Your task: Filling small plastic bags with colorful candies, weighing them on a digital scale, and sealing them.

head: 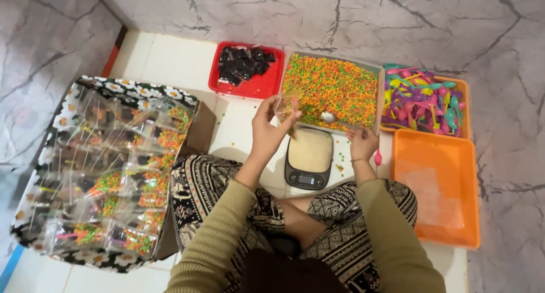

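My left hand (269,128) holds a small clear plastic bag (285,105) up over the near edge of a tray of tiny orange, green and yellow candies (332,88). My right hand (362,141) grips the handle of a metal spoon (329,117) whose bowl rests in the candies. A small digital kitchen scale (308,158) sits on the floor between both hands, just in front of my crossed legs.
A red tray of dark packets (245,68) stands at the back left. Colourful plastic spoons fill an orange tray (423,100) at the right, with another orange tray (437,185) holding clear bags below it. A floral box of filled packets (108,168) sits at my left.
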